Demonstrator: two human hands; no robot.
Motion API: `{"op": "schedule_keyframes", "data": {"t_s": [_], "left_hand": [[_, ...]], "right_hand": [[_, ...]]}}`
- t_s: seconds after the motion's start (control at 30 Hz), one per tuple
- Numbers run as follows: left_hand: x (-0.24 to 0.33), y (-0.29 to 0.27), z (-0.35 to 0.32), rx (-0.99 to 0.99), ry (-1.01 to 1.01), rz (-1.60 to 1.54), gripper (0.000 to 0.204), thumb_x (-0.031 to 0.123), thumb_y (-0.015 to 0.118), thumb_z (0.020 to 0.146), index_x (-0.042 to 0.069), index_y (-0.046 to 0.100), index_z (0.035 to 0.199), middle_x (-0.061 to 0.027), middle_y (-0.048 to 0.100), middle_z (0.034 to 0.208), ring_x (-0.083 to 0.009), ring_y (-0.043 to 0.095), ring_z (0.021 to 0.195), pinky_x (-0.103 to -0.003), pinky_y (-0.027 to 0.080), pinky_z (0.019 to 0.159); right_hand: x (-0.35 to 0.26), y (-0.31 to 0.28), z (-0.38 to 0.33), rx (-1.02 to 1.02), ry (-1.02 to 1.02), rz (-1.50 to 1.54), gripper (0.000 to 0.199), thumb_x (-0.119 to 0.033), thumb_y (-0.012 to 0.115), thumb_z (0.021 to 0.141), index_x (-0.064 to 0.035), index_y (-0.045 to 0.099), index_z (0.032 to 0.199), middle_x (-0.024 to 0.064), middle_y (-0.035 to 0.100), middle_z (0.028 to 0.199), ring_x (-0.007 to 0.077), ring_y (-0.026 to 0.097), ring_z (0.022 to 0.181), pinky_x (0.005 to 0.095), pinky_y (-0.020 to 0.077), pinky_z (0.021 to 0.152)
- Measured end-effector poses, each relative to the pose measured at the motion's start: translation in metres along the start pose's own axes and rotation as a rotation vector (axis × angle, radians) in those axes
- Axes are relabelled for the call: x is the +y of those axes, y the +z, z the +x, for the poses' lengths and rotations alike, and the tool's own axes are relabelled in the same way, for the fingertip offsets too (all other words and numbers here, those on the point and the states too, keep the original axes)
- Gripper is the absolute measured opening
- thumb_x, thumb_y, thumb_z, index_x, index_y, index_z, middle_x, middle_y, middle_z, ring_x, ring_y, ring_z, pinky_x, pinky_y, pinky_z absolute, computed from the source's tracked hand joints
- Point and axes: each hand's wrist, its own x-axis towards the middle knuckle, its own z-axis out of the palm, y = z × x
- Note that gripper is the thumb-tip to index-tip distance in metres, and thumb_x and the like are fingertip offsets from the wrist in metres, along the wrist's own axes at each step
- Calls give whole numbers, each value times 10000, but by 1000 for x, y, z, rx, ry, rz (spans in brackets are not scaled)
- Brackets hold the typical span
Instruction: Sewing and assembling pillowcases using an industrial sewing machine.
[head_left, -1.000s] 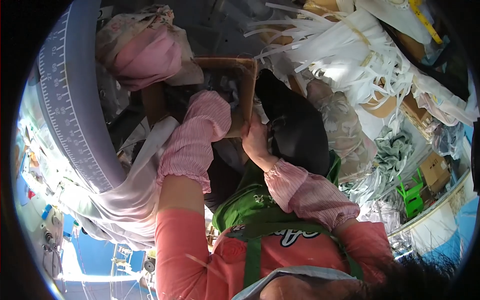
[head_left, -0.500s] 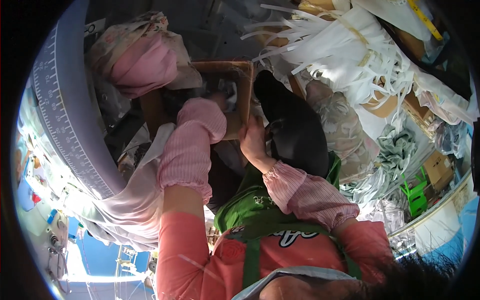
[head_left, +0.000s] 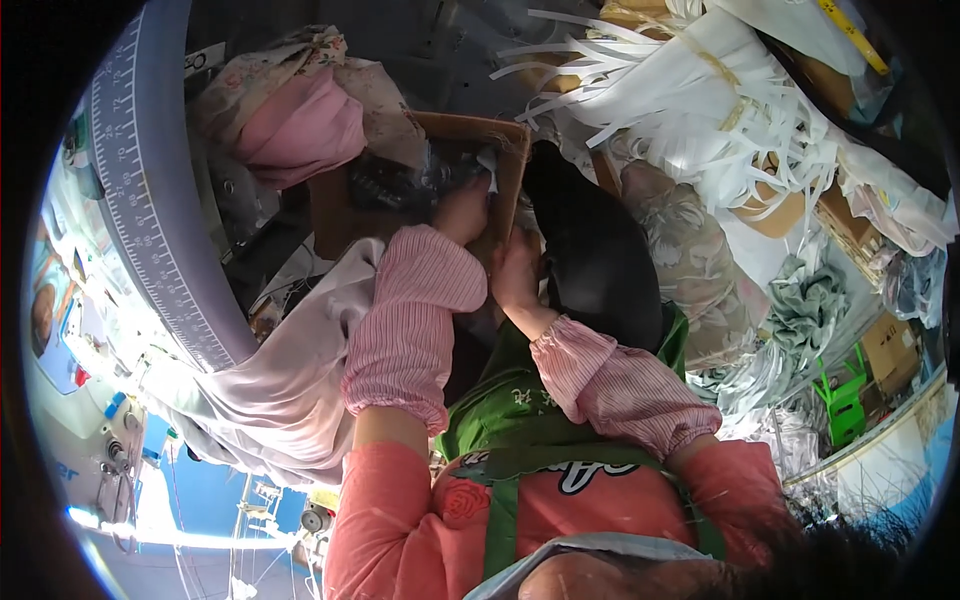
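Note:
An open brown cardboard box (head_left: pixel 505 150) sits in front of me with crumpled dark plastic (head_left: pixel 395 180) inside. My left hand (head_left: pixel 462 208), in a pink striped sleeve cover, reaches into the box and touches the plastic near a white scrap; its fingers are partly hidden. My right hand (head_left: pixel 515 268) grips the box's near right corner, pressed against a black bag (head_left: pixel 595 250) beside it.
A pink and floral cloth bundle (head_left: pixel 300 125) lies left of the box. A curved grey table edge with ruler marks (head_left: pixel 135 230) runs along the left, with lilac cloth (head_left: pixel 270 390) draped below it. White shredded strips (head_left: pixel 680 90), floral fabric (head_left: pixel 690 260) and a green stool (head_left: pixel 840 400) crowd the right.
My left hand has pushed further into the box and now shows past the sleeve. My right hand stays at the box corner.

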Motion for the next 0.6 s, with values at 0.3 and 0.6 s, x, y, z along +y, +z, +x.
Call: {"op": "schedule_keyframes", "data": {"t_s": [0.3, 0.6], "left_hand": [[10, -13, -49, 304, 30, -88, 392, 57, 494, 883, -26, 511, 1266, -259, 568, 1187, -412, 571, 1059, -430, 470, 887], [-78, -65, 9, 612, -618, -978, 468, 238, 611, 878, 15, 526, 1281, -170, 589, 1226, -280, 566, 1088, -391, 427, 928]], "right_hand": [[0, 0, 1, -45, 36, 41, 260, -24, 557, 812, 11, 551, 1069, 242, 579, 929, 448, 554, 889, 495, 451, 766], [6, 9, 3, -163, 206, 134, 208, -5, 517, 864, 17, 536, 1070, 217, 598, 781, 452, 586, 730, 465, 483, 657]]}}
